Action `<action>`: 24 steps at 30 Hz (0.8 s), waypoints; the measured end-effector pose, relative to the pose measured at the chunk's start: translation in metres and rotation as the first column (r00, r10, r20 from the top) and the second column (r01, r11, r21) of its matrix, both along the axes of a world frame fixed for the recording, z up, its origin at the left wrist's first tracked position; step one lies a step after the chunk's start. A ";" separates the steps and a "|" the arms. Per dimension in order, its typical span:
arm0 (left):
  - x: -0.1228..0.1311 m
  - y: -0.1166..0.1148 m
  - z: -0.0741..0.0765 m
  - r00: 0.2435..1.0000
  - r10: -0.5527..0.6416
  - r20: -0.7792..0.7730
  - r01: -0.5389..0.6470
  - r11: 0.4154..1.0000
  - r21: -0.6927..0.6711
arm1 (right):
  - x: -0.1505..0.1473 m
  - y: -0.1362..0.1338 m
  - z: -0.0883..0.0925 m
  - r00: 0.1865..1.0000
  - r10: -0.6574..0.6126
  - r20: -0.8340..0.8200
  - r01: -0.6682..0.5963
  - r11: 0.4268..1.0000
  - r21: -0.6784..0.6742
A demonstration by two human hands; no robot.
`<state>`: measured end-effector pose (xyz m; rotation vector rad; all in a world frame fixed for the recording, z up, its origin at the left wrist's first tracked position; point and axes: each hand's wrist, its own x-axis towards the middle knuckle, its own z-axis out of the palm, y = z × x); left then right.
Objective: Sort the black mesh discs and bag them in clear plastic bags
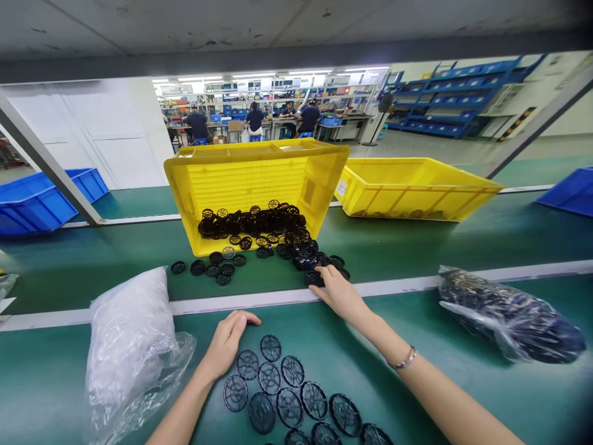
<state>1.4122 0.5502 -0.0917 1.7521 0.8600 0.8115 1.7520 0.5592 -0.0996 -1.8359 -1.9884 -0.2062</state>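
Black mesh discs (290, 398) have been set out on the green bench (55, 383) beside the left hand (227, 343), its fingers loosely together and empty; a heap (250, 222) is left in the tipped yellow bin (241, 182), and the fingers of the right hand (340, 296) are laid on spilled discs (303, 259), any grip unclear.

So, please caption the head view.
Right hand touches black mesh discs by a tilted yellow bin; left hand lies beside more.

The right hand (340, 295) hides some black plastic grille discs (290, 408), the picture's bottom edge cuts off the lowest discs, and film blurs the contents of the right clear plastic bag (509, 318).
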 end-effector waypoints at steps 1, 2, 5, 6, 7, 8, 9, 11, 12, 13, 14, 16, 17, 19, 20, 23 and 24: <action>0.000 0.000 0.000 1.000 0.001 0.001 -0.001 1.000 -0.003 | 0.000 -0.001 -0.001 0.999 0.000 -0.053 -0.001 1.000 -0.003; 0.000 0.000 0.000 1.000 0.002 0.000 -0.002 1.000 -0.006 | -0.001 -0.002 0.000 0.994 0.002 -0.110 -0.003 1.000 -0.011; 0.000 0.000 0.000 1.000 0.003 -0.009 -0.003 1.000 -0.012 | -0.006 -0.004 0.009 0.956 0.017 -0.294 -0.038 0.997 -0.066; 0.000 0.000 0.001 1.000 0.002 -0.012 -0.002 1.000 -0.012 | -0.009 -0.005 0.013 0.929 0.024 -0.370 -0.063 0.994 -0.094; 0.000 0.000 0.001 1.000 0.000 -0.014 0.000 1.000 -0.012 | -0.012 -0.008 0.017 0.892 0.032 -0.450 -0.099 0.987 -0.127; 0.000 0.000 0.002 1.000 -0.002 -0.015 0.002 1.000 -0.012 | -0.017 -0.012 0.022 0.846 0.037 -0.532 -0.148 0.975 -0.167; 0.000 0.000 0.002 1.000 -0.005 -0.015 0.004 1.000 -0.012 | -0.022 -0.017 0.026 0.792 0.040 -0.609 -0.215 0.952 -0.217; 0.000 0.000 0.002 1.000 -0.007 -0.013 0.007 1.000 -0.013 | -0.033 -0.032 0.032 0.700 0.043 -0.713 -0.391 0.858 -0.332; 0.000 0.000 0.002 1.000 -0.006 -0.013 0.006 1.000 -0.012 | -0.039 -0.040 0.034 0.683 0.052 -0.728 -0.468 0.797 -0.382; 0.000 0.000 0.002 1.000 -0.005 -0.014 0.005 1.000 -0.011 | -0.044 -0.048 0.036 0.685 0.077 -0.724 -0.525 0.741 -0.419; 0.000 0.000 0.002 1.000 -0.003 -0.014 0.003 1.000 -0.010 | -0.048 -0.056 0.037 0.697 0.116 -0.708 -0.563 0.699 -0.440; 0.000 0.000 0.002 1.000 -0.003 -0.015 0.003 1.000 -0.010 | -0.051 -0.065 0.039 0.724 0.197 -0.661 -0.598 0.658 -0.458; 0.000 0.000 0.002 1.000 -0.005 -0.016 0.005 1.000 -0.010 | -0.049 -0.067 0.039 0.733 0.207 -0.648 -0.598 0.651 -0.467; 0.000 0.000 0.003 1.000 -0.006 -0.015 0.006 1.000 -0.012 | -0.040 -0.062 0.037 0.770 0.160 -0.618 -0.525 0.709 -0.471; 0.000 -0.001 0.003 1.000 -0.005 -0.016 0.005 1.000 -0.014 | -0.032 -0.056 0.034 0.808 0.114 -0.579 -0.426 0.792 -0.438; 0.000 -0.001 0.004 1.000 -0.001 -0.017 0.000 1.000 -0.019 | -0.004 -0.032 0.020 0.916 -0.068 -0.395 0.004 0.987 -0.160; 0.000 -0.001 0.005 1.000 0.000 -0.018 -0.001 1.000 -0.020 | 0.004 -0.024 0.014 0.930 -0.126 -0.344 0.102 0.991 -0.087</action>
